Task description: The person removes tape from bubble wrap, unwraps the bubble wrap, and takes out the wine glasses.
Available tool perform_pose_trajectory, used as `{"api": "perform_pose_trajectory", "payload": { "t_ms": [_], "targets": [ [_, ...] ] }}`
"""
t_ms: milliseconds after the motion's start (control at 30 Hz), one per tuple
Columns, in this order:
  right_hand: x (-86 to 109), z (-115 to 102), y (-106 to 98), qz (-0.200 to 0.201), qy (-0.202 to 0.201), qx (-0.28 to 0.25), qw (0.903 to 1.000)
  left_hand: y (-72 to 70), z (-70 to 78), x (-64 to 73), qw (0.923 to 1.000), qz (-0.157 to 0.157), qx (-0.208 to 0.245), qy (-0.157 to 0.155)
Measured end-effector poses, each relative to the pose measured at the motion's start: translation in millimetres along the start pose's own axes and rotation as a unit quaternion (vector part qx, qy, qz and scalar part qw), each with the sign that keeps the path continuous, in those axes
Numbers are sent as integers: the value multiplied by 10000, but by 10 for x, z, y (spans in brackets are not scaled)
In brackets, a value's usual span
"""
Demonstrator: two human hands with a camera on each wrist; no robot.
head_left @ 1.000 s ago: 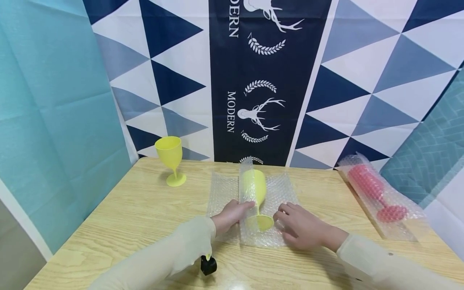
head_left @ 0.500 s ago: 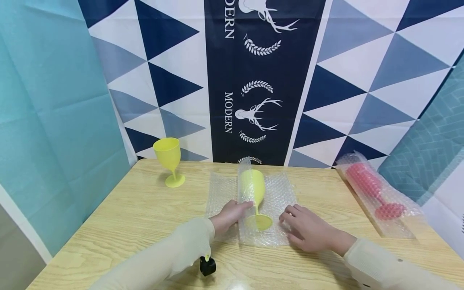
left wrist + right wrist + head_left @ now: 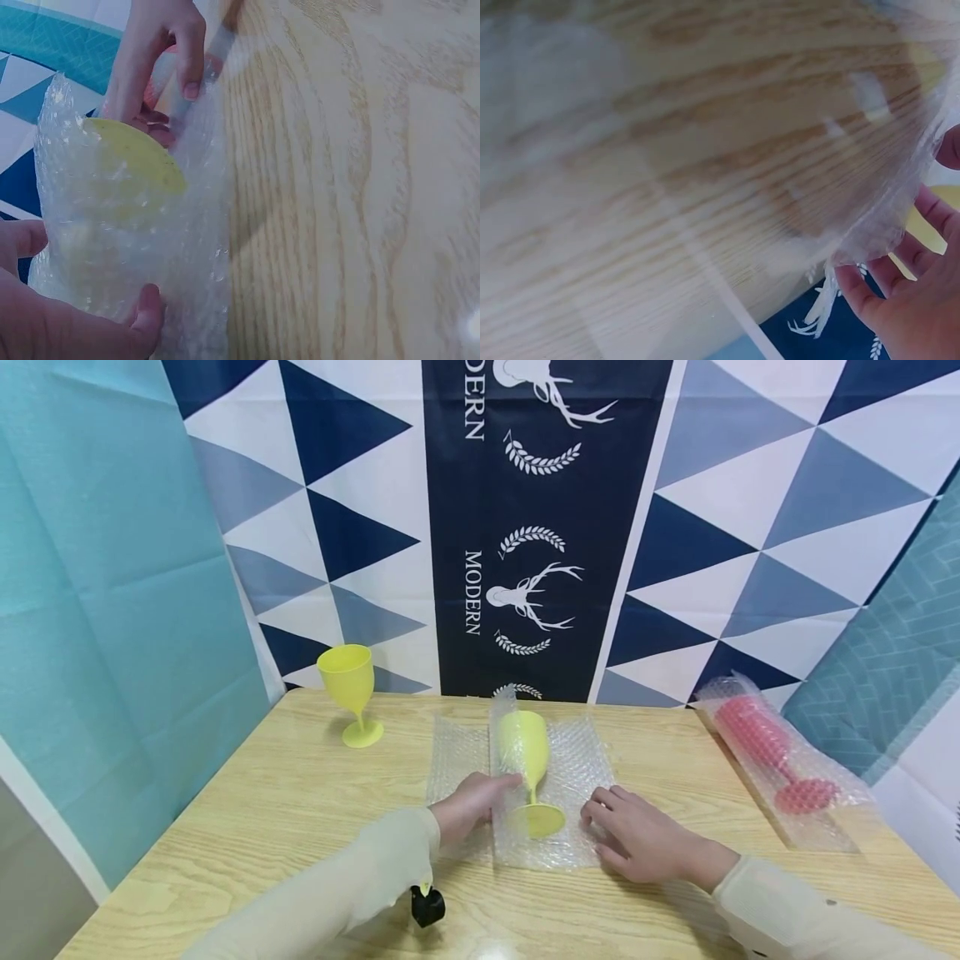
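A yellow plastic goblet (image 3: 536,752) lies on its side on a sheet of bubble wrap (image 3: 581,756), base toward me. One flap of the wrap is folded over its left part. My left hand (image 3: 468,806) holds that flap, thumb (image 3: 150,311) over the wrap near the stem and fingers at its other side. At the sheet's right edge, my right hand (image 3: 637,835) has its fingers bent and pinches the wrap, close to the goblet's base. In the left wrist view the base (image 3: 139,154) shows through the wrap.
Another yellow goblet (image 3: 349,685) stands upright at the back left of the wooden table (image 3: 300,827). To the right lies a red goblet (image 3: 757,735) in bubble wrap, along the table's edge. A patterned cloth (image 3: 375,527) hangs behind. A black device (image 3: 427,907) sits under my left wrist.
My right hand has moved slightly right, away from the goblet's base, to the edge of the wrap. The left hand has shifted slightly left, still on the flap.
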State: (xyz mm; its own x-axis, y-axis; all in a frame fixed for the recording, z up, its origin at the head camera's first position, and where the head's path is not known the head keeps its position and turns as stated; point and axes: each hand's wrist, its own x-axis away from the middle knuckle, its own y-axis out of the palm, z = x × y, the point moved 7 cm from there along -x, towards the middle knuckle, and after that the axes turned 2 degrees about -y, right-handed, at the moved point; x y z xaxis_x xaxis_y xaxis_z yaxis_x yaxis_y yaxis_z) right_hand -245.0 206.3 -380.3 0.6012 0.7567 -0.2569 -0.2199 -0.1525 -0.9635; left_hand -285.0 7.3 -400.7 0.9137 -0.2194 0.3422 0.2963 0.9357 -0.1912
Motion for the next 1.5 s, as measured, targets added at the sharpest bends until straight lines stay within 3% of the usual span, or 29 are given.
{"api": "perform_pose_trajectory", "payload": {
  "t_ms": [167, 333, 467, 567, 667, 833, 933, 1067, 1133, 1167, 1233, 1333, 1400, 1500],
  "targets": [
    [-15, -16, -2, -116, 44, -37, 9999, -131, 40, 13, 9995, 281, -152, 79],
    [-32, -20, 7, -281, 101, -79, 9995, -283, 143, 129, 9948, 870, -398, 335],
    [-32, -30, 7, -272, 71, -45, 9996, -332, 288, 235, 9842, 1252, -679, 1053],
    [-26, -38, 2, -236, 25, -54, 9997, -311, 415, 318, 9667, 1358, -1145, 1842],
    [-19, -38, 9, -243, 3, -57, 9997, -259, 510, 394, 9379, 1386, -1898, 2552],
    [-18, -32, 38, -386, 17, -79, 9992, -135, 606, 497, 8623, 1115, -3430, 3555],
    [-21, -29, 51, -477, 42, -119, 9988, -55, 607, 525, 8072, 738, -4340, 3932],
    [-18, -28, 62, -483, 56, -100, 9988, 22, 575, 557, 7226, 551, -5374, 4313],
    [-15, -29, 69, -460, 48, -70, 9989, 43, 551, 571, 6872, 614, -5744, 4405],
    [-14, -30, 72, -452, 45, -57, 9990, 51, 534, 573, 6739, 630, -5895, 4409],
    [-14, -31, 76, -447, 41, -37, 9990, 60, 498, 570, 6535, 652, -6150, 4363],
    [-15, -33, 76, -424, 31, -18, 9991, 59, 440, 540, 6385, 683, -6427, 4178],
    [-16, -33, 73, -399, 20, -2, 9992, 53, 404, 511, 6367, 691, -6553, 4005],
    [-20, -33, 72, -377, 9, -9, 9993, 46, 320, 447, 6405, 648, -6704, 3691]
  ]
}}
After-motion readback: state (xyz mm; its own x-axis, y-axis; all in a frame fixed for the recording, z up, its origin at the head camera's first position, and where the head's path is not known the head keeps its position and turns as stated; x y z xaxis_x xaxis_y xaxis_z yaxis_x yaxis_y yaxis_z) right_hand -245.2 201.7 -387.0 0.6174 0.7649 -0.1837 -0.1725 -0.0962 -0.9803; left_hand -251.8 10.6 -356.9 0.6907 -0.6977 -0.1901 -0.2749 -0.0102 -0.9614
